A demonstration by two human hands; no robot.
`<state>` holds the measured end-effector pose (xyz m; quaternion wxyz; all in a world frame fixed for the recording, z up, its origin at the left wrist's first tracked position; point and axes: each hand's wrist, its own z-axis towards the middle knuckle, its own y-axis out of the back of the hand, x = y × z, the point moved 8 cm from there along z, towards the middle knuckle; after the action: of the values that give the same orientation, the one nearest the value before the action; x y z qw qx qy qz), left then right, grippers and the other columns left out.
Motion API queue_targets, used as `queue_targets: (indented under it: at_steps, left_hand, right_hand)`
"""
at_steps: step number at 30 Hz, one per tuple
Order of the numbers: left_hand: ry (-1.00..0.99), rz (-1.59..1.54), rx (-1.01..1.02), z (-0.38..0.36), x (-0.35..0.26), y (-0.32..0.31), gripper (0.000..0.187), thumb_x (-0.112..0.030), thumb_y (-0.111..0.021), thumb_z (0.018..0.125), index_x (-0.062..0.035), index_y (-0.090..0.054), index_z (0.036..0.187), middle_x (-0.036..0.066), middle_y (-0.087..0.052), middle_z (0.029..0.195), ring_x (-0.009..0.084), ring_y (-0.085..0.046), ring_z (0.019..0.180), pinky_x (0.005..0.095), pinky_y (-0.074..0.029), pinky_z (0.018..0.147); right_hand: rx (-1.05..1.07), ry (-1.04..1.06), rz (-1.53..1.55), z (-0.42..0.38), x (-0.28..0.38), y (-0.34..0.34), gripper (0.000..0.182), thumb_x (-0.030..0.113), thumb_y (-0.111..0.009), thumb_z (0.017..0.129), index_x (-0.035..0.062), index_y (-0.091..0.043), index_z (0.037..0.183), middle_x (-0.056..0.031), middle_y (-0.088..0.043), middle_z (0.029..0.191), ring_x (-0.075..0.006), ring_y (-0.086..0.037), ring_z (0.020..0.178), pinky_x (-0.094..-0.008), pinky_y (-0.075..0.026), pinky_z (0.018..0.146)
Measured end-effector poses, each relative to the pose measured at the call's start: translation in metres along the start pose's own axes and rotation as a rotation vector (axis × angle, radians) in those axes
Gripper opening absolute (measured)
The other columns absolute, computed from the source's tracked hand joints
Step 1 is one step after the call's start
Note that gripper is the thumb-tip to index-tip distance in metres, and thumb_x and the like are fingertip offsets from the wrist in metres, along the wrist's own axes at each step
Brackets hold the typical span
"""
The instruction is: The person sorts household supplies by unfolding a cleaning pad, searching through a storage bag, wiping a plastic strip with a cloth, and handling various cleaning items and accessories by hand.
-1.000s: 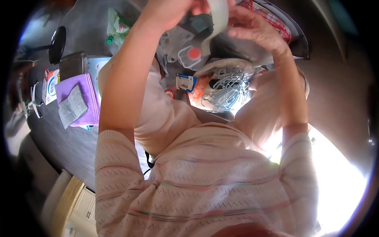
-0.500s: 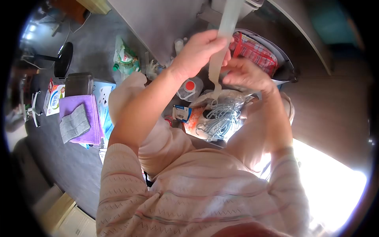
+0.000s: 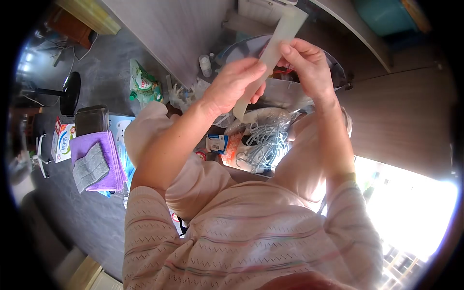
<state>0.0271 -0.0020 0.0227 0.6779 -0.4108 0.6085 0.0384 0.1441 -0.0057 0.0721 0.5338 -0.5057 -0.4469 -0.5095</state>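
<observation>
A pale, translucent flat strip (image 3: 274, 51) slants from upper right to lower left in front of me. My left hand (image 3: 235, 86) is closed around its lower half, thumb on the near face. Higher up, my right hand (image 3: 308, 63) pinches the strip's right edge between thumb and fingers. The strip's lower end hangs just beneath my left hand, above a clear plastic bag (image 3: 263, 116). Below that lies a tangled bundle of light blue hangers (image 3: 265, 147), between my legs. A blue-and-white packet (image 3: 216, 143) sits to the left of the hangers.
Behind my hands stands a large grey-rimmed bag (image 3: 285, 89) with red items inside. Bottles in a plastic bag (image 3: 145, 86) and a white bottle (image 3: 205, 66) stand on the floor. To the left are a milk carton box (image 3: 63, 140), purple cloth (image 3: 108, 164) and grey cloth (image 3: 92, 166).
My right hand has gone from loose beside the strip's lower end to pinching its upper part. My left hand now sits nearer the lower end, and the strip leans more to the right.
</observation>
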Motion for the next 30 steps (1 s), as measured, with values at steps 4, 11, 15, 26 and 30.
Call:
queue_targets:
  at_steps: [4, 11, 15, 26, 30]
  left_hand:
    - [0.116, -0.201, 0.216, -0.008, 0.006, -0.013, 0.032, -0.032, -0.038, 0.093, -0.0032, -0.051, 0.088, 0.005, -0.049, 0.054, 0.0104, -0.042, 0.039, 0.0227, -0.034, 0.038]
    - [0.162, -0.156, 0.241, -0.006, 0.018, -0.018, 0.045, -0.039, -0.032, 0.093, -0.0002, -0.051, 0.103, 0.007, -0.056, 0.069, 0.0148, -0.051, 0.053, 0.0266, -0.045, 0.052]
    - [-0.046, -0.022, 0.078, -0.004, 0.001, 0.002, 0.039, -0.034, -0.040, 0.092, 0.0001, -0.055, 0.104, 0.009, -0.061, 0.090, 0.0186, -0.060, 0.080, 0.0312, -0.048, 0.073]
    - [-0.108, 0.233, -0.121, -0.006, -0.007, 0.003, 0.027, -0.023, -0.051, 0.089, 0.0028, -0.057, 0.093, 0.006, -0.059, 0.076, 0.0110, -0.059, 0.063, 0.0233, -0.049, 0.057]
    - [-0.119, 0.244, -0.129, -0.006, -0.006, 0.003, 0.025, -0.021, -0.050, 0.090, 0.0025, -0.057, 0.094, 0.006, -0.060, 0.077, 0.0107, -0.059, 0.062, 0.0234, -0.050, 0.058]
  right_hand:
    - [0.206, 0.020, 0.218, 0.000, 0.012, -0.013, 0.035, 0.021, -0.058, 0.085, 0.0009, -0.054, 0.113, -0.0086, -0.061, 0.100, -0.0091, -0.056, 0.088, -0.0207, -0.046, 0.065]
    - [0.210, -0.029, 0.239, -0.008, -0.007, -0.022, 0.015, 0.017, -0.061, 0.083, 0.0023, -0.062, 0.087, -0.0021, -0.060, 0.073, -0.0062, -0.052, 0.061, -0.0192, -0.043, 0.054]
    - [0.079, 0.001, 0.162, -0.008, -0.017, -0.009, 0.012, 0.014, -0.063, 0.081, 0.0025, -0.063, 0.085, -0.0025, -0.061, 0.071, -0.0060, -0.052, 0.058, -0.0193, -0.043, 0.054]
    - [0.057, -0.053, 0.052, -0.010, -0.025, 0.001, 0.016, 0.015, -0.063, 0.081, 0.0012, -0.062, 0.089, -0.0038, -0.062, 0.074, -0.0082, -0.057, 0.061, -0.0198, -0.047, 0.058]
    - [0.054, -0.134, 0.149, -0.011, -0.033, 0.001, 0.017, 0.014, -0.063, 0.081, 0.0014, -0.062, 0.092, -0.0040, -0.062, 0.076, -0.0083, -0.057, 0.060, -0.0196, -0.047, 0.057]
